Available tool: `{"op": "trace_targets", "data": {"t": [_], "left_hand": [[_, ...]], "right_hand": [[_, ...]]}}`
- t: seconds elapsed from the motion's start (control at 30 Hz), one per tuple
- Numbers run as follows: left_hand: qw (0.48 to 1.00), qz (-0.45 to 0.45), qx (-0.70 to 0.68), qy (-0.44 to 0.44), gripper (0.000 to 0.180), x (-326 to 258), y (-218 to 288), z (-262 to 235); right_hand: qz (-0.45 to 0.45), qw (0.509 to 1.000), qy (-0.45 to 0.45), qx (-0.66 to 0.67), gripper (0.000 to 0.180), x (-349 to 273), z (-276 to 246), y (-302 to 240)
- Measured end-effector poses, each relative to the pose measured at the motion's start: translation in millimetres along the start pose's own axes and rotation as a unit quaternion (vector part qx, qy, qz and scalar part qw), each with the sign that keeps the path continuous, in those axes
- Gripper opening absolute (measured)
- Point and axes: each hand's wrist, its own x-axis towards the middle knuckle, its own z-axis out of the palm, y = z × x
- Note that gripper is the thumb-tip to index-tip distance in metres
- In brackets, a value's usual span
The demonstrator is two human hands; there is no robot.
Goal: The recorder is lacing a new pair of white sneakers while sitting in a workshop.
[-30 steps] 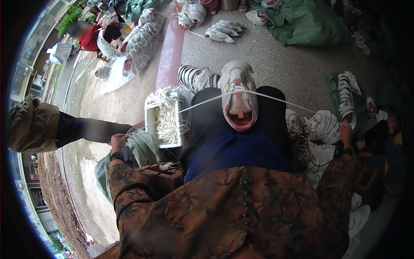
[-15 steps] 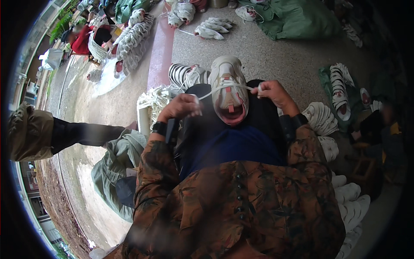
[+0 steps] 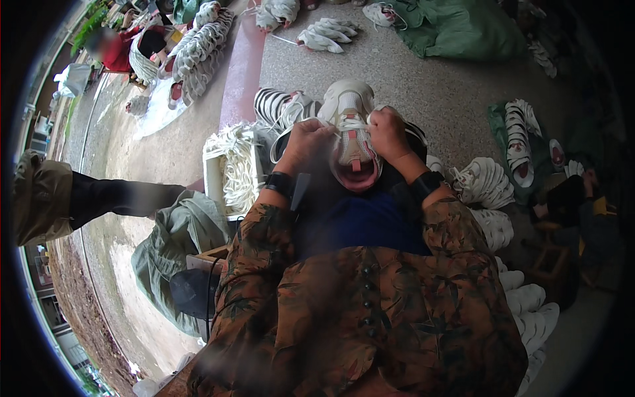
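A white and beige sneaker (image 3: 349, 99) with pink trim rests across my lap, toe pointing away from me. White shoelace (image 3: 352, 124) runs through its upper eyelets. My left hand (image 3: 309, 142) is closed at the sneaker's left side, pinching the lace close to the eyelets. On the opposite side, my right hand (image 3: 389, 134) is closed too, its fingertips pinching the lace against the shoe's edge. The lace ends are mostly hidden behind my fingers.
At my left stands a white box (image 3: 213, 173) full of loose white laces (image 3: 241, 169). Rows of nested shoe uppers (image 3: 486, 182) lie on the right. Ahead is a green sack (image 3: 456, 30). A person's leg (image 3: 126, 196) extends at far left; others sit farther off.
Both hands have moved inward, from holding the lace stretched wide to gripping it close beside the eyelets. The sneaker stays on my lap.
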Motion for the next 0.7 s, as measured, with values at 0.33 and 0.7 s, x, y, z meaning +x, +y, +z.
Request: {"op": "trace_targets", "data": {"t": [0.33, 0.7], "left_hand": [[0.995, 0.031, -0.028, 0.092, 0.013, -10, -2, 14], [0.978, 0.105, -0.015, 0.179, 0.009, -5, 0, 27]], "right_hand": [[0.06, 0.991, -0.118, -0.015, 0.013, 9, 7, 2], [-0.025, 0.995, -0.058, -0.083, 0.01, -2, 13, -13]]}}
